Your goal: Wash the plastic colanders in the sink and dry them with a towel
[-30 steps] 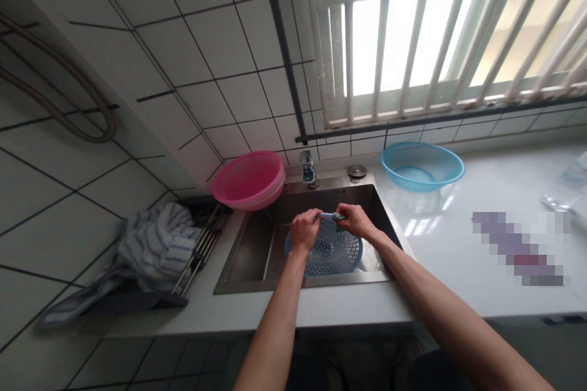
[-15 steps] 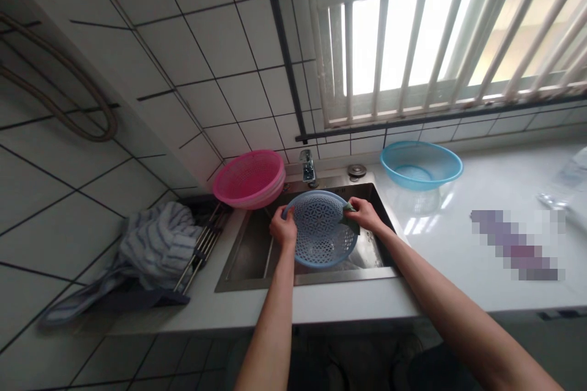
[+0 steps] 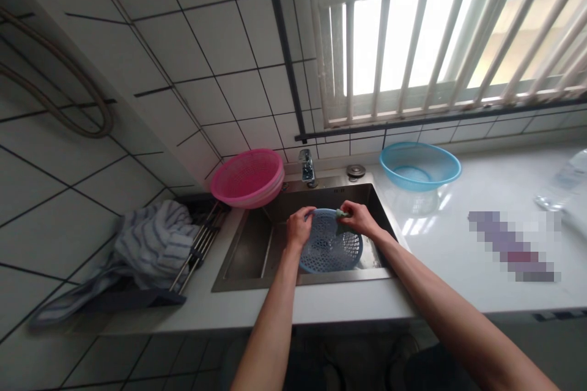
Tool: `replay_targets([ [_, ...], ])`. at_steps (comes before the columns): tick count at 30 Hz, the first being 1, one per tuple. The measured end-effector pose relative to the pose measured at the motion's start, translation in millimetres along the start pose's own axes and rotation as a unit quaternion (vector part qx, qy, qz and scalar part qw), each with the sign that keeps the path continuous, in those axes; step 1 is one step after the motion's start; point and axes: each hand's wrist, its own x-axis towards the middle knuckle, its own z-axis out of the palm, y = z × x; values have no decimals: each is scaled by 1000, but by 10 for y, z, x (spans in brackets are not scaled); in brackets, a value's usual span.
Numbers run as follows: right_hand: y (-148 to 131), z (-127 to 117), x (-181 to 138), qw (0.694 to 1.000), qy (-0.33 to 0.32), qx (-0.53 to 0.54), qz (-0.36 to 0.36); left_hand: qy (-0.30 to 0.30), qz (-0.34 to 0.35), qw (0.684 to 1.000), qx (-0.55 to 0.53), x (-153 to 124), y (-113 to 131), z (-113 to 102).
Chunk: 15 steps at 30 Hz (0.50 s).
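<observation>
A blue perforated plastic basket (image 3: 330, 250) is held tilted over the steel sink (image 3: 250, 244). My left hand (image 3: 299, 227) is closed round the basket's left rim. My right hand (image 3: 358, 219) is closed on a small green scouring pad (image 3: 342, 214) pressed against the basket's upper right rim. Both forearms reach in from the bottom of the view.
A pink basket (image 3: 247, 177) sits at the sink's back left, by the tap (image 3: 307, 168). A light blue basin (image 3: 419, 165) stands on the white counter (image 3: 458, 269) to the right. A striped cloth (image 3: 151, 244) lies over a rack on the left. Barred window behind.
The blue basket was turned face-up towards me half a second ago and has tipped back down into the sink. Both hands have come closer together at its top rim.
</observation>
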Motion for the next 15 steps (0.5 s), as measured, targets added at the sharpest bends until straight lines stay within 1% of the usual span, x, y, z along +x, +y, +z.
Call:
replay_targets([
  [2, -24, -31, 9, 1000, 4, 17, 6, 43, -31, 999, 11, 5, -29, -30],
  [4, -49, -68, 19, 999, 9, 33, 8, 64, -57, 996, 20, 5, -55, -63],
  [7, -68, -98, 40, 996, 48, 70, 26, 56, -77, 995, 23, -1, -67, -88],
  [10, -24, -97, 83, 981, 118, 144, 60, 40, -77, 996, 27, -5, -62, -85],
  [12, 44, -107, 129, 956, 174, 222, 88, 33, -79, 996, 36, -5, -63, -87],
  [13, 86, -121, 154, 935, 202, 270, 107, 31, -81, 995, 42, -6, -64, -91],
  [15, 170, -168, 204, 882, 237, 379, 149, 26, -90, 994, 55, -7, -67, -105],
])
